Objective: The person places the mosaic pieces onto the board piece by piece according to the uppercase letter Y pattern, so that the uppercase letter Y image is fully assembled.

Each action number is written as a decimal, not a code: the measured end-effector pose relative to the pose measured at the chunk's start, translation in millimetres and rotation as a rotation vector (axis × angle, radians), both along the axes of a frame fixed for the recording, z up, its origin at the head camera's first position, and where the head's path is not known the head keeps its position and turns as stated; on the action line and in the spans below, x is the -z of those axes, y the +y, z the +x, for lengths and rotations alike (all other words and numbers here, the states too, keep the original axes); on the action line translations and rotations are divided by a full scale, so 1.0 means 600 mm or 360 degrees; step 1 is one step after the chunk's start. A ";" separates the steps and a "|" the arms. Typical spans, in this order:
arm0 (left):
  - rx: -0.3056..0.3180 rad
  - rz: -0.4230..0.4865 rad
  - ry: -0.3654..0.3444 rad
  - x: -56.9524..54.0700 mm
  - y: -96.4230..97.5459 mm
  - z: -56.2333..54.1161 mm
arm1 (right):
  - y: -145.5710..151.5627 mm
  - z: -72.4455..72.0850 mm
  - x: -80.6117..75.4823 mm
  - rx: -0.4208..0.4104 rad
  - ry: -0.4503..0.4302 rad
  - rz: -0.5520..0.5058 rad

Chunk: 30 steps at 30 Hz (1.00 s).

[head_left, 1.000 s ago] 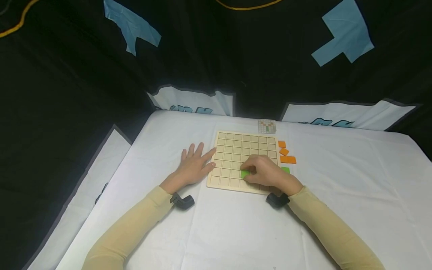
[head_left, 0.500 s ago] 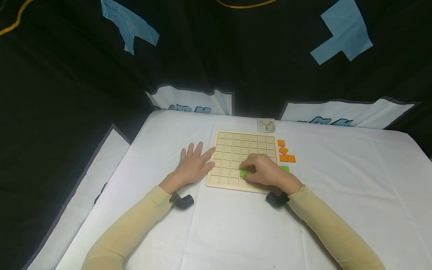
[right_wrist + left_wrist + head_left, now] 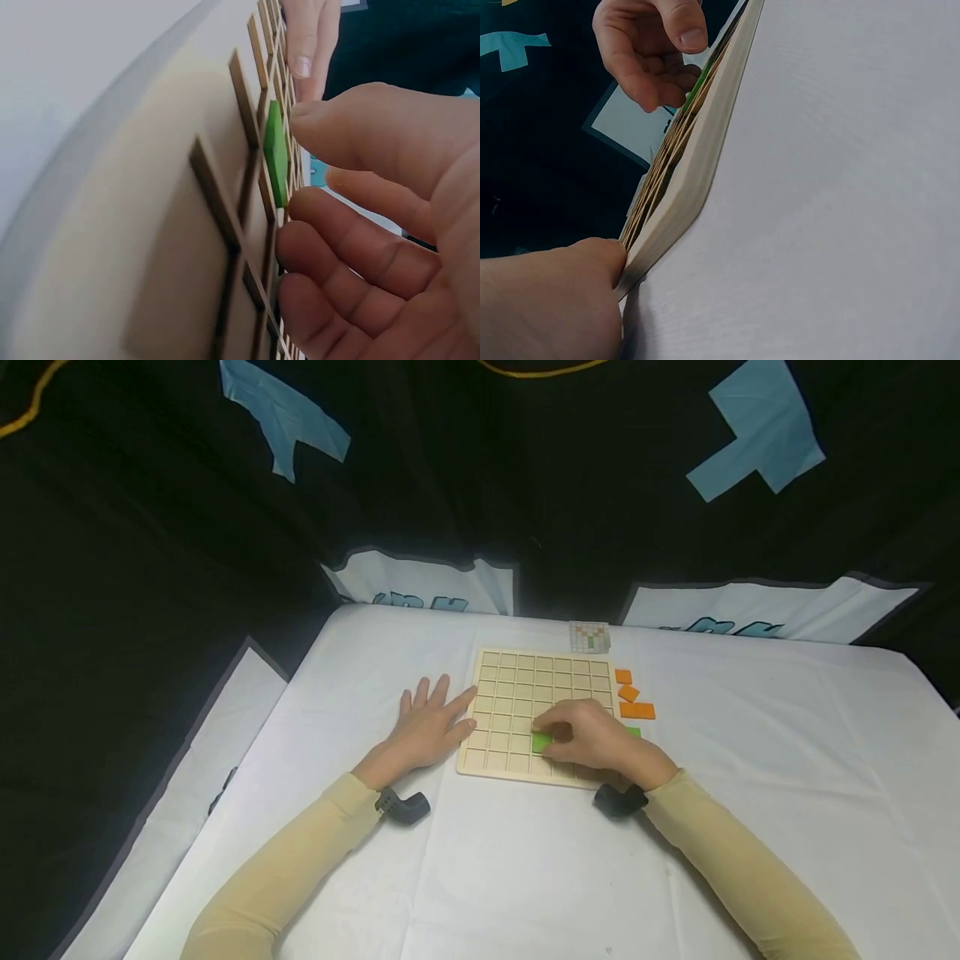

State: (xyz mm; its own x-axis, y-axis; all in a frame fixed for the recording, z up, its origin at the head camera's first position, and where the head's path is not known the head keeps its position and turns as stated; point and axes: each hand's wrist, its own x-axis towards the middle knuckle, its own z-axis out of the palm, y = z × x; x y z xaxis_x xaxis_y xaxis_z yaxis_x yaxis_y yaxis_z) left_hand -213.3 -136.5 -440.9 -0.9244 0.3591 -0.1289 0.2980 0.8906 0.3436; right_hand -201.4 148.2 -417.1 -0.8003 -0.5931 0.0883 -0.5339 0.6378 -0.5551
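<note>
Left hand [image 3: 427, 727] is lying spread, touching gridded wooden board [image 3: 487, 760]. Right hand [image 3: 588, 735] is curving around green square tile [image 3: 542, 742], gripping nothing; tile is sitting second row from near edge, seating hard to tell. Probably best: bracing board, pressing tile flush.

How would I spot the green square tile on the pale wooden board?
On the white-clothed table, find the pale wooden grid board. In its near half, beside the right hand, lies the green square tile. It's the only tile visible on the grid; orange square tiles lie outside.
</note>
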 end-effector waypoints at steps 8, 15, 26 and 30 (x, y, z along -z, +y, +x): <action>0.0001 -0.0006 -0.0011 0.005 0.001 -0.001 | 0.032 0.011 -0.020 0.0141 -0.0129 0.0012; 0.0004 -0.0009 -0.0010 0.002 0.001 0.000 | 0.082 0.019 -0.037 0.0227 -0.0075 -0.0031; 0.0002 -0.0008 -0.0006 0.001 -0.002 0.000 | 0.138 0.050 -0.040 0.0330 -0.0016 0.0032; 0.0004 -0.0010 0.0005 0.001 -0.003 0.000 | 0.151 0.060 -0.038 0.0336 0.0003 0.0067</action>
